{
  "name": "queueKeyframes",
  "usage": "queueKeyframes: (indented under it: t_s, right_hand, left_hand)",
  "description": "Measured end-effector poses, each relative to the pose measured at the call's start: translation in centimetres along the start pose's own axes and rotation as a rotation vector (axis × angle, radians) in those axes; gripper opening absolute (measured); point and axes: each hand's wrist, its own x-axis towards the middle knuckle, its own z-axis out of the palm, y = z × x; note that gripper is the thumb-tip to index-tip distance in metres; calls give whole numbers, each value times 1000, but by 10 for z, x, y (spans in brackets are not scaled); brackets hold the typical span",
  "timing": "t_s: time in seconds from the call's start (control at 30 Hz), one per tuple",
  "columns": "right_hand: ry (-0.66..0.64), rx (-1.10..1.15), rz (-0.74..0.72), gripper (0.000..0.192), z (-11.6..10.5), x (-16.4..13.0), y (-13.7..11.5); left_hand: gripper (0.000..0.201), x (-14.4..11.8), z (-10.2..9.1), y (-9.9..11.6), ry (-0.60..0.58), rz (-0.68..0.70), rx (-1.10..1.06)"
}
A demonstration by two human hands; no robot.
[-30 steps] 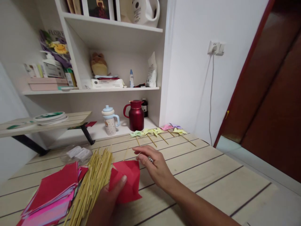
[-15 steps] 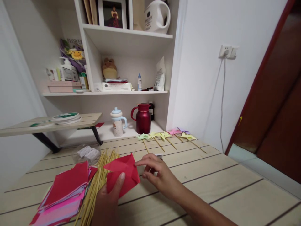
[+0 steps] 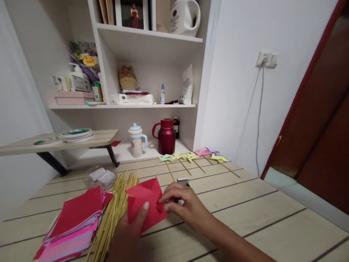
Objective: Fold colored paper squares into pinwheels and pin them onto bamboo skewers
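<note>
The red folded paper is held just above the near middle of the tabletop, just right of the bundle of bamboo sticks. It has no clear long axis; one pointed corner aims far and slightly right, and its face tilts up toward the camera. Its near edge is hidden behind the left hand, and the folds are hard to make out.

The left hand, cut off by the near edge of the view, is closed lightly on the paper, thumb pressed flat on its front; the other fingers are hidden behind it. The right hand is curled, its thumb and forefinger pinching the paper's right corner. A small grey object just beyond that hand is partly hidden and unclear.

A stack of red and pink paper squares lies left of the sticks. Finished paper pinwheels lie in a row at the far side.
</note>
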Motion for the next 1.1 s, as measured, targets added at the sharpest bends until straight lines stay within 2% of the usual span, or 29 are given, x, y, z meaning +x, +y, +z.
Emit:
queueKeyframes:
  t_s: [0.1, 0.23, 0.33, 0.6, 0.8, 0.87, 1.03, 1.1]
  right_hand:
    - [-4, 11, 20, 9, 1, 0, 0]
    - [0, 91, 53, 10, 4, -2, 2]
    - [22, 119, 91, 7, 5, -3, 2]
    - [94, 38, 141, 7, 7, -3, 1]
    - [140, -27, 177, 12, 6, -2, 0]
    - [143, -24, 200, 12, 6, -2, -1]
    - [140, -72, 222, 13, 6, -2, -4]
    - [141, -81, 212, 13, 6, -2, -5]
  left_hand:
    - [22, -2, 3, 10, 21, -6, 72]
    - [21, -6, 8, 26, -104, -95, 58]
    - [19, -7, 11, 31, -161, -108, -17]
    - [33, -7, 24, 21, -213, -90, 35]
    - [27, -3, 25, 10, -95, -40, 2]
    - [30, -1, 24, 6, -81, -73, -34]
    - [30, 1, 24, 0, -217, -226, -181]
    - [25, -1, 23, 1, -227, -262, -199]
